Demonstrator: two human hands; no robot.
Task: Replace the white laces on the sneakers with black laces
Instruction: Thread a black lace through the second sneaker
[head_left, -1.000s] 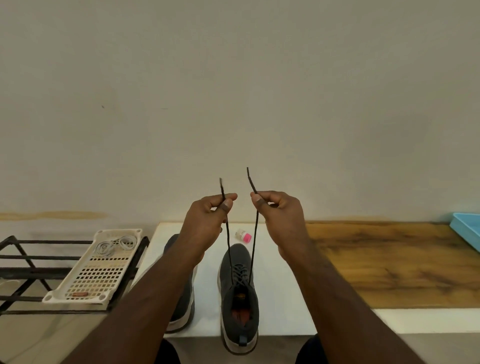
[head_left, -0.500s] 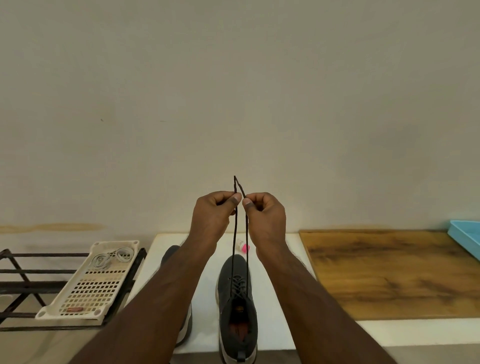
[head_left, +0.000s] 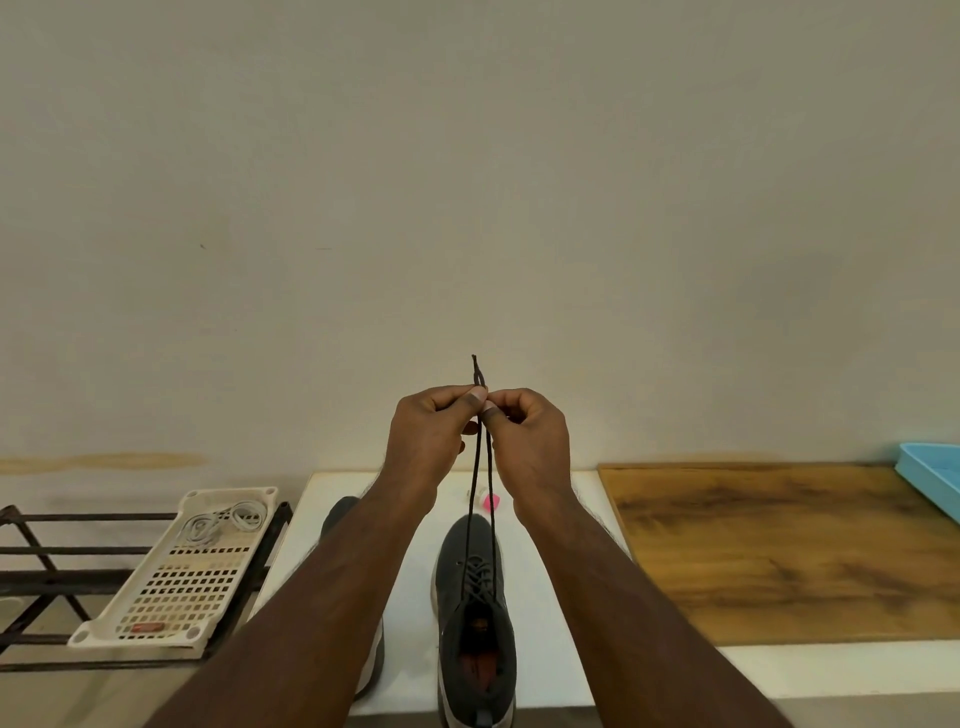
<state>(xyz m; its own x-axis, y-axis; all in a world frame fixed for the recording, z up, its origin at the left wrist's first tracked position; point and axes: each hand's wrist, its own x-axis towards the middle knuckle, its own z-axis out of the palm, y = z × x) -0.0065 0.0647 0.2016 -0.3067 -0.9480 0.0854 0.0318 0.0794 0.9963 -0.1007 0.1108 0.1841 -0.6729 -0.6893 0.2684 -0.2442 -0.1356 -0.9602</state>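
Observation:
A dark grey sneaker (head_left: 475, 618) stands on the white table (head_left: 545, 649), toe away from me, threaded with a black lace (head_left: 480, 499). Both lace ends rise taut from the top eyelets to my hands, held high above the shoe. My left hand (head_left: 431, 436) pinches one end and my right hand (head_left: 530, 441) pinches the other, thumbs touching, so the two tips stand side by side above my fingers. The second sneaker (head_left: 343, 519) lies to the left, mostly hidden under my left forearm. Coiled white laces (head_left: 221, 522) lie in a cream perforated tray (head_left: 176, 587).
The tray sits on a black metal rack (head_left: 62, 571) at the left. A small white and pink object (head_left: 491, 501) lies beyond the shoe's toe. A wooden board (head_left: 779, 551) covers the table's right part, with a blue tray (head_left: 932, 478) at the far right. A plain wall stands behind.
My hands have come together from apart, bringing the two lace ends side by side. The view has tilted up slightly, so the table sits lower in frame.

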